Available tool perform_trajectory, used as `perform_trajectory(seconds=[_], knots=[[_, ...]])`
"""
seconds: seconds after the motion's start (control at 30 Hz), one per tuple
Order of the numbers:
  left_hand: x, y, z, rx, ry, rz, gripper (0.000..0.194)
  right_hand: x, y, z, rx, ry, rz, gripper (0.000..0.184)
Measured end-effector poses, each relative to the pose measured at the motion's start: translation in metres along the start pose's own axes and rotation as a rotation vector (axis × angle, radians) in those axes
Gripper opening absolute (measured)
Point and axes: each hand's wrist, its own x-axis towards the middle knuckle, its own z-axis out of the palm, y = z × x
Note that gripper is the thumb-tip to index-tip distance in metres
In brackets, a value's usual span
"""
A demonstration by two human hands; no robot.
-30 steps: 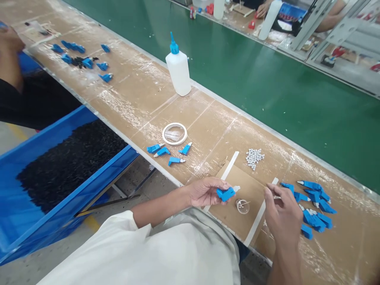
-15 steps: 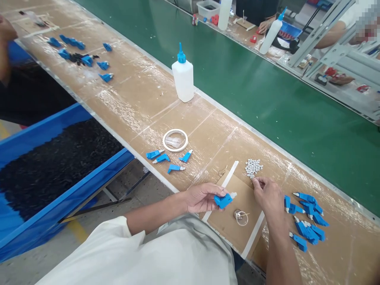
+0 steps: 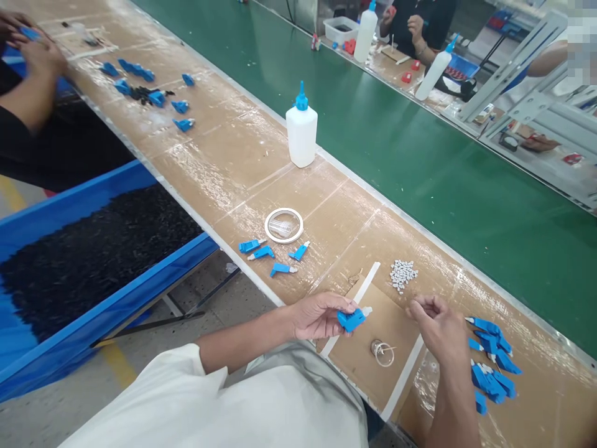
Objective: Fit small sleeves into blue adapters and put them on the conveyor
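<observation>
A long table (image 3: 224, 149) runs diagonally through the head view, its brown top covered in scuffed, shiny clear tape. Beyond its far edge lies a green conveyor belt (image 3: 420, 155), and past that a second work strip where other people's hands work among white bottles and red parts. Below the near edge sits a blue bin (image 3: 69, 274) filled with small black pieces, above a grey floor with a yellow line.

The left hand (image 3: 321, 314) holds a blue connector (image 3: 352, 319) between thumb and fingers, its grip closed on the blue body with the white tip pointing right, just above a cardboard pad (image 3: 373, 348) edged with white tape strips. The right hand (image 3: 436, 326) hovers over the pad's right side with fingertips pinched together; whether something small sits in that grip I cannot tell. A small clear cup (image 3: 383, 353) stands on the pad between the two hands. A heap of tiny white parts (image 3: 402, 274) lies just beyond the pad, and a pile of blue connectors (image 3: 492, 364) lies right of the right hand.

Farther left on the table are four loose blue connectors (image 3: 270, 254), a roll of clear tape (image 3: 283, 224) and a white squeeze bottle with a blue nozzle (image 3: 301, 129). At the far left, a co-worker's hands (image 3: 32, 46) work near more blue pieces (image 3: 149, 87).
</observation>
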Motion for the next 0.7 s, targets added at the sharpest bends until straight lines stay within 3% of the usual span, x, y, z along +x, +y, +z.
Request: perform_trajectory(seconds=[0.13,0.23,0.53,0.7], knots=[[0.001,-0.002,0.001,0.0,-0.019,0.006,0.021,-0.02,0.007,-0.003,0.565,-0.046,0.104,0.039],[0.003,-0.005,0.004,0.012,-0.027,0.001,0.02,-0.039,0.01,-0.002,0.777,-0.006,0.088,0.041],[0.004,-0.013,0.018,0.069,-0.061,-0.031,0.024,-0.078,0.011,-0.008,1.067,-0.068,-0.071,0.026],[0.006,-0.017,0.02,0.103,-0.089,-0.039,0.024,-0.089,-0.003,-0.005,1.236,-0.123,0.061,0.026]])
